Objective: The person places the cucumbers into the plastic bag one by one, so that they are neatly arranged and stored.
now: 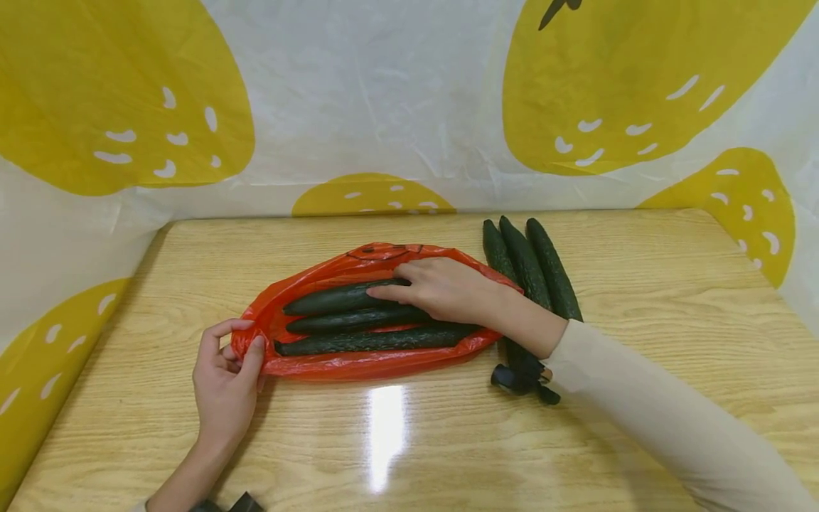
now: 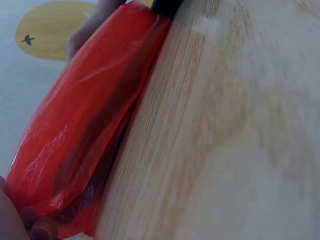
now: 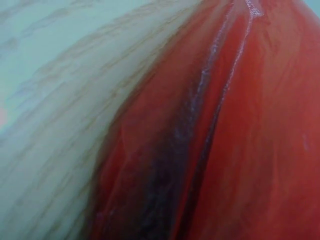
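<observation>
A red plastic bag [image 1: 307, 368] lies on its side across the table, its mouth spread wide. Several dark green cucumbers lie lengthwise inside, among them a far cucumber [image 1: 326, 299] and a near cucumber [image 1: 377, 341]. At the bag's left end, my left hand [image 1: 224, 384] pinches the gathered plastic between thumb and fingers. My right hand [image 1: 448, 288] reaches into the bag from the right and grips the far cucumber, thumb on it and fingers over its far side; the fingertips are hidden. The right wrist view shows only the bag's red plastic [image 3: 270, 125], with a dark shape behind it.
More cucumbers [image 1: 527, 256] lie side by side to the right of the bag, partly under my right forearm. A light wood-grain table [image 1: 448, 441] carries everything. Behind it hangs a white cloth [image 1: 371, 85] with yellow fruit shapes. A black wrist device [image 1: 521, 377] sits below my right wrist.
</observation>
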Demonstrator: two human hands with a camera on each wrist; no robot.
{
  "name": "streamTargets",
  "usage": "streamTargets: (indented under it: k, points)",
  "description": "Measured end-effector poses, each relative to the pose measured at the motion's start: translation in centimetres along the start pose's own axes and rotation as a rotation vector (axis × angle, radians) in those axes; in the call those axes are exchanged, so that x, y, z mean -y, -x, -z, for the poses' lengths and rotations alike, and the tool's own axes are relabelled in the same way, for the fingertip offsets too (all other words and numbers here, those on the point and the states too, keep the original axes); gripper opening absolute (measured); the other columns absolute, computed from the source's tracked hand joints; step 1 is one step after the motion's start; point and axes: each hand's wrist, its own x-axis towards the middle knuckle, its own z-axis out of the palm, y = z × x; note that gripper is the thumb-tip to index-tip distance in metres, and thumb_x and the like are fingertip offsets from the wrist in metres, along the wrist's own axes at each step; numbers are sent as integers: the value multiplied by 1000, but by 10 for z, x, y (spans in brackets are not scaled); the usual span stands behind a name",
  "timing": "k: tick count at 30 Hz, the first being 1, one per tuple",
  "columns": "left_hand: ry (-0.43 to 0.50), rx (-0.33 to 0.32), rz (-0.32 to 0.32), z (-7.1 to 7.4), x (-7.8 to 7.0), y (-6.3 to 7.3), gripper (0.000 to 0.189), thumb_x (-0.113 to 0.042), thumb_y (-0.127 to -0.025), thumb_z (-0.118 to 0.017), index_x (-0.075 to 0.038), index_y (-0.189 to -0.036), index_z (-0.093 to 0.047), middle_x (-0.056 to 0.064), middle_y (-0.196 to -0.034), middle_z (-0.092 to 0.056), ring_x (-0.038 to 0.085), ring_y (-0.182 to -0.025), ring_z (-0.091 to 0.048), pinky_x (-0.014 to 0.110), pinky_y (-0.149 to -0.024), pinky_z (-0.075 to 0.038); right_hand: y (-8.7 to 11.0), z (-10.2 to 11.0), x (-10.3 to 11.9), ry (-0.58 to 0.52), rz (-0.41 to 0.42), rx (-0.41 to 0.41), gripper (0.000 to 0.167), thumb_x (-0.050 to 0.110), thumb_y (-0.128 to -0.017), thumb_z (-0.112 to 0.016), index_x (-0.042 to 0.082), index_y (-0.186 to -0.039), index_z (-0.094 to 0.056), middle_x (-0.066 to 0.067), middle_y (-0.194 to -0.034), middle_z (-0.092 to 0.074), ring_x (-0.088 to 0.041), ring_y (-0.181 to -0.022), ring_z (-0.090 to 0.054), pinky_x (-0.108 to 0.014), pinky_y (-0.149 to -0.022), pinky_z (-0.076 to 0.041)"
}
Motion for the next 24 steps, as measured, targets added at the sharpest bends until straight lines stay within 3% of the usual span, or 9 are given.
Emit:
streamTargets:
  k: [24]
  points:
    - [18,1,-4,-1,2,1,28,10,-90,-55,7,-117,-46,4,-51,-43,11,-37,-37,27,-34,-29,-3,-4,3,15,-35,28,57,-7,-90,-56,23,-139,-51,-8,-100,-57,-20,-76,-52,-33,-60,-45]
